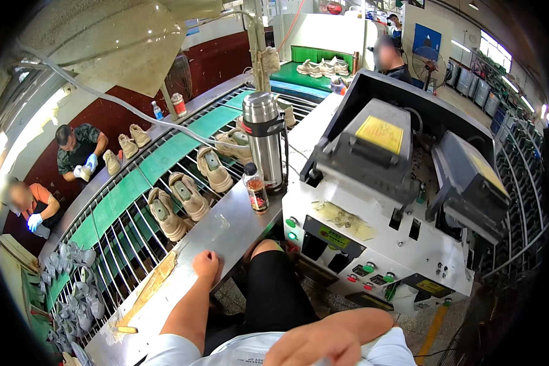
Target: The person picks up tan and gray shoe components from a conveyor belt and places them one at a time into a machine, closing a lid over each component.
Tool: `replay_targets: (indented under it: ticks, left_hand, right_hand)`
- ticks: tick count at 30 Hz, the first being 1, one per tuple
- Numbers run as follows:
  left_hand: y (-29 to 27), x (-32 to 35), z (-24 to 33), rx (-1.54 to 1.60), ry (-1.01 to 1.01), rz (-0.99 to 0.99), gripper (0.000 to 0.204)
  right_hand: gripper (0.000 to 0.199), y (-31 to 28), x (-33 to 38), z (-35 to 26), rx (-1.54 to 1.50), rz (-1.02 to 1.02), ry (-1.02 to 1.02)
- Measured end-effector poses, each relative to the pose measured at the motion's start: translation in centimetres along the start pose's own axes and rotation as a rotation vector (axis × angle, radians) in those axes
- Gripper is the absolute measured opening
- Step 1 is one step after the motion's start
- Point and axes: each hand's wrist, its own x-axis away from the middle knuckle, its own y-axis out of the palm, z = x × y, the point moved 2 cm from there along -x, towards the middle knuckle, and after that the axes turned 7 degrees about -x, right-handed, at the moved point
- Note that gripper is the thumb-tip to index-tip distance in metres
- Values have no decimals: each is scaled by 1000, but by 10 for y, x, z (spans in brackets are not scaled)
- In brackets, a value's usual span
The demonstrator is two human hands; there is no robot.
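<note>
My left hand (206,266) rests closed on the metal tabletop (229,224), with nothing visible in it. In front of my chest, low in the picture, is my right hand (314,345); it is blurred and its fingertips are partly hidden, so whether it holds anything is unclear. Beyond my left hand, beige sneakers stand on the roller conveyor, the nearest being one sneaker (167,213) and another sneaker (189,195). A bottle of dark drink (255,189) and a tall steel thermos (265,143) stand at the table's far end.
To my right stands a white machine (341,244) with buttons and two dark raised heads. A green-belted conveyor (137,183) curves along the left. Grey shoes (73,299) pile up at lower left. Two people (79,149) work across the conveyor; another person (393,61) is behind the machine.
</note>
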Motion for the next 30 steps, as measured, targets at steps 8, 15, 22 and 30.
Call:
replay_targets:
  ticks: [8, 15, 22, 30]
  left_hand:
    - [-1, 1, 13, 96, 26, -34, 25]
    - [-11, 1, 17, 105, 28, -49, 25]
    - [-1, -1, 8, 118, 60, 6, 25]
    - [0, 2, 6, 105, 44, -13, 24]
  right_hand:
    - [51, 22, -19, 12, -75, 2, -167]
    - [53, 31, -26, 13, -129, 68, -137]
    - [52, 27, -30, 9, -134, -20, -55]
    - [33, 30, -35, 21, -163, 110, -267]
